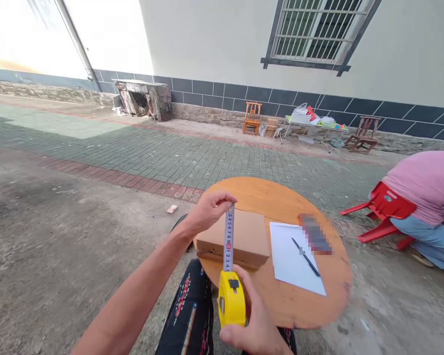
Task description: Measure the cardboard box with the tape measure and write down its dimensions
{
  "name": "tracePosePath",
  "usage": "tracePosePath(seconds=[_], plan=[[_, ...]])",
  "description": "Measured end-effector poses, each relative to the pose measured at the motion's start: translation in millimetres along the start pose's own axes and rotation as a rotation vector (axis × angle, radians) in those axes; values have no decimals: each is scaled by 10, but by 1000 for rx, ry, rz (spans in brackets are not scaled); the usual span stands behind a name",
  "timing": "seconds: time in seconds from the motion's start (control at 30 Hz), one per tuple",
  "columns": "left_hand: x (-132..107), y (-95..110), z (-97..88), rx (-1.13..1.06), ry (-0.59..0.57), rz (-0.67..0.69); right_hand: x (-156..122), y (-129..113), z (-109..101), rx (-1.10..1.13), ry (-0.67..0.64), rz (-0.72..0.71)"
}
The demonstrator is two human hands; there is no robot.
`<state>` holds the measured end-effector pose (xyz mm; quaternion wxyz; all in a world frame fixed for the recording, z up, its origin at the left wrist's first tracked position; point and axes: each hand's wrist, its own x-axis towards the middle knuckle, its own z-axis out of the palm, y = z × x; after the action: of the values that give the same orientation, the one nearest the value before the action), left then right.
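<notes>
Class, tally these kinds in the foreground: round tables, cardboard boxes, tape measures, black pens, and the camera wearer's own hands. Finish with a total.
Round wooden table: 1
Cardboard box: 1
Yellow tape measure: 1
Black pen: 1
Left hand plus right hand: 2
Total: 6
</notes>
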<state>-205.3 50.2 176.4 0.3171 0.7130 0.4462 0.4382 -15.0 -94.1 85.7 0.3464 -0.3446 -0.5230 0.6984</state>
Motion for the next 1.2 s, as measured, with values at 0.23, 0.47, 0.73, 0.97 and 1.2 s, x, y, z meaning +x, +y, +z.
tracePosePath(seconds=[0.23, 0.47, 0.73, 0.97, 1.2], plan=[[-599, 146, -3, -77, 116, -56, -289, 20, -232, -210, -19, 63], [-1056, 27, 41, -214, 265, -246, -462, 89, -421, -294, 11, 97], [-1312, 35, 122, -279, 288, -354, -530, 52, -475, -388, 2, 145], [-1518, 21, 194, -318, 339, -422, -594, 44, -529, -531, 22, 150], [-1654, 65, 209, -325, 380, -448, -574, 39, -553, -578, -47, 179]])
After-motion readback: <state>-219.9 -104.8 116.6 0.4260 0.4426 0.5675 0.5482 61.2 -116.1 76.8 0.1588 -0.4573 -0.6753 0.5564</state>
